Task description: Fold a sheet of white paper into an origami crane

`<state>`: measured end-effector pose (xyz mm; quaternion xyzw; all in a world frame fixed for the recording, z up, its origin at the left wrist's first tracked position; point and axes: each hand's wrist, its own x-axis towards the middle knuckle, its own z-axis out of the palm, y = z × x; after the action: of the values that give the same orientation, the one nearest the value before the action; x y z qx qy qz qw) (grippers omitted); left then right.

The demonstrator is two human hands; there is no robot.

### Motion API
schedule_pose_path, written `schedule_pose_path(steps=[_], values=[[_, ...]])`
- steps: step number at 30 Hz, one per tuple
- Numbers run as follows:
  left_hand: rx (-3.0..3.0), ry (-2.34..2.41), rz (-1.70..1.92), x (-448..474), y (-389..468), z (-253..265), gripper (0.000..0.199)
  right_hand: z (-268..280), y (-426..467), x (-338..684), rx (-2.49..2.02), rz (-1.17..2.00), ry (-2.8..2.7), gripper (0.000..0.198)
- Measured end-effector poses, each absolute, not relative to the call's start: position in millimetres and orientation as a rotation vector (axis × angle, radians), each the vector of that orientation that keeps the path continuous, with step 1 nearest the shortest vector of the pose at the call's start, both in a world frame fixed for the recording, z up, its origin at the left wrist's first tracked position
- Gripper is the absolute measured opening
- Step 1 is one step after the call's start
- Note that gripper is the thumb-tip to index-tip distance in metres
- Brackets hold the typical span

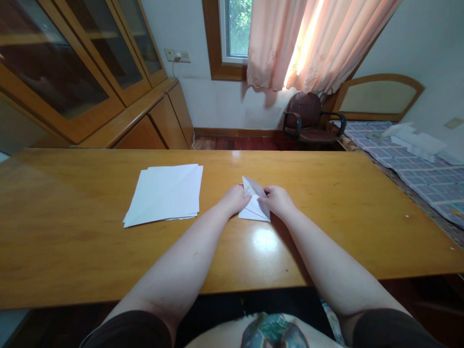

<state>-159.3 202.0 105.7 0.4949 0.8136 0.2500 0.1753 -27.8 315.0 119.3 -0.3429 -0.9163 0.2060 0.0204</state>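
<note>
A folded sheet of white paper [254, 211] is held between my two hands over the wooden table. Its top end rises to a point, and fold lines cross its lower part. My left hand [236, 199] grips the left edge, thumb on the front face and the other fingers mostly hidden behind. On the opposite edge, my right hand [278, 200] pinches the paper, its thumb also in front. To the left, apart from both hands, lies a stack of white paper sheets [166, 193] with slightly uneven edges; a faint diagonal line crosses the top sheet.
The wooden table [87, 261] spans the view. Beyond it stand a glass-door cabinet [119, 111] on the left, a brown armchair [308, 118] by the curtain [275, 48], and a bed [406, 164] on the right with white folded papers [416, 140] on it.
</note>
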Motion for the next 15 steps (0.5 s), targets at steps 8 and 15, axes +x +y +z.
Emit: schedule_pose_path(steps=[8, 15], values=[[1.362, 2.26, 0.743, -157.8, 201.4, 109.0, 0.029, 121.6, 298.1, -26.4, -0.877, 0.453, -2.936, 0.024], [1.545, 2.083, 0.899, -161.1, 198.3, 109.5, 0.029, 133.4, 289.5, -21.7, -0.771, 0.476, -3.017, 0.035]])
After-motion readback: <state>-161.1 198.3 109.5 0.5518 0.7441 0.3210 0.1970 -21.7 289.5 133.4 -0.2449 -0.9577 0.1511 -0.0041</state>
